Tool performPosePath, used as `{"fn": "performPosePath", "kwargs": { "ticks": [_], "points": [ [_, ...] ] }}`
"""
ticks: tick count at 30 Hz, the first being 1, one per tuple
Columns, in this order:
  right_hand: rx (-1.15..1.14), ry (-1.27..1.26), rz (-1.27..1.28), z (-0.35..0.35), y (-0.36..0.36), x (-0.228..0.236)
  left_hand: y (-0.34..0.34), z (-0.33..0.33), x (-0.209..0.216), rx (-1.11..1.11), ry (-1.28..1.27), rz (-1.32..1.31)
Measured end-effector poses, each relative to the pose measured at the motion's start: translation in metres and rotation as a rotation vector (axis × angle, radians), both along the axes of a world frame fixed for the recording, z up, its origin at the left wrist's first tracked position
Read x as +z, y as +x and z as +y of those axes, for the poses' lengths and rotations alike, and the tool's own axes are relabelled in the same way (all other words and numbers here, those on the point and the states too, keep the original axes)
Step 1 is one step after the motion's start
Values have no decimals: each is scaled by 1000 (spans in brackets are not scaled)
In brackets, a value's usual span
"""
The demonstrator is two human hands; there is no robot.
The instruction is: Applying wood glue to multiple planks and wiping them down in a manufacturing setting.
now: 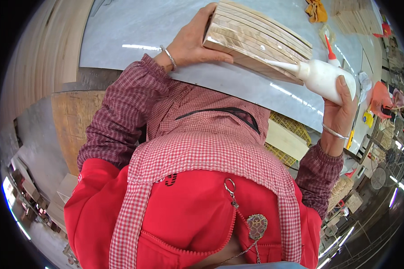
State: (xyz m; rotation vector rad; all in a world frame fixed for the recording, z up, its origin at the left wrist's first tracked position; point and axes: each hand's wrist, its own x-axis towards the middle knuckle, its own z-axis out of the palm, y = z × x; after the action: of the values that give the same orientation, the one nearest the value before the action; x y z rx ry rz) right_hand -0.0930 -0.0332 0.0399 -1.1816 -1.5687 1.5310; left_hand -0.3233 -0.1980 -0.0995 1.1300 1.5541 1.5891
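My left hand (195, 38) grips the left end of a stack of wooden boards (256, 38), thumb along the near side and fingers behind. The boards stand side by side over the grey worktable (134, 27). My right hand (341, 105) is wrapped round a white squeeze bottle (327, 78), tilted on its side. Its long white nozzle points left at the boards' upper edges, close to their right part. Small white drops of what looks like glue (262, 47) sit on the wood. Behind the bottle stands a second white bottle with a red pointed tip (330, 50).
Long planks (45, 49) are stacked at the left. An orange cloth (316, 11) lies at the table's far side, with more wood pieces (352, 18) beyond it. Along the right are a red plastic bag (380, 99) and a fan (378, 178). A yellow crate (289, 127) shows under the table's front edge.
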Motion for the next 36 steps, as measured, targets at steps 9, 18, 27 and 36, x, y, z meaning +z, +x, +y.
{"fn": "performPosePath", "kwargs": {
  "ticks": [9, 18, 27, 36],
  "points": [
    [-72, -23, 16, 16, 38, -2, -3, -1, -9, 87, -59, 226],
    [57, -253, 232, -5, 4, -7, 2, 2, -2, 45, -24, 4],
    [158, -146, 117, -22, -42, -7, 0, 0, 14, -22, -38, -76],
    [147, -146, 119, -23, -47, -7, -2, 0, 12, -38, -43, -64]
  ]
}}
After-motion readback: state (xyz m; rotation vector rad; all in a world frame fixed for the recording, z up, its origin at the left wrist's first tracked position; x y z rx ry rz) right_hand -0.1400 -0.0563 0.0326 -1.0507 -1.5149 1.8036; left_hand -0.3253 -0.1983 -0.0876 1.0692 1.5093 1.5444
